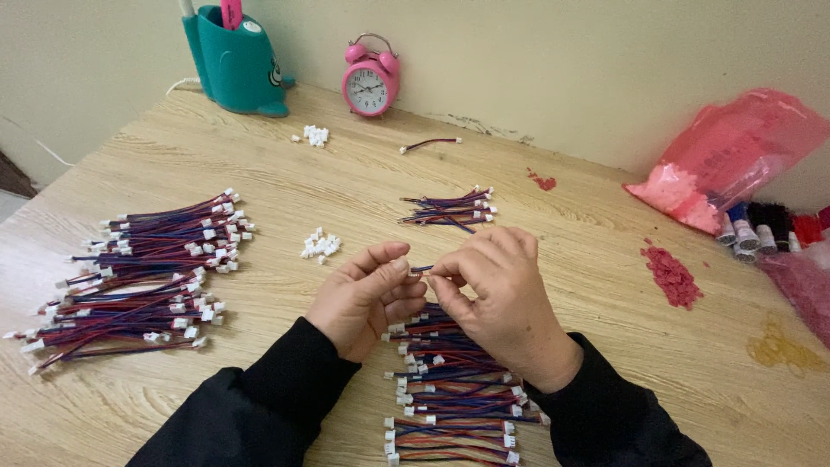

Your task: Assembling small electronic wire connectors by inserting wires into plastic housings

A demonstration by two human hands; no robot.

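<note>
My left hand and my right hand meet over the wooden table, fingertips pinched together on a short red-and-blue wire lead held between them. Right under my wrists lies a stack of similar wire leads with white end connectors. A small heap of loose white connectors sits just left of my left hand. Another small bundle of leads lies beyond my hands.
A large pile of finished-looking leads covers the left side. At the back stand a teal holder, a pink alarm clock, more white connectors and one stray lead. A pink bag, thread spools and red bits lie right.
</note>
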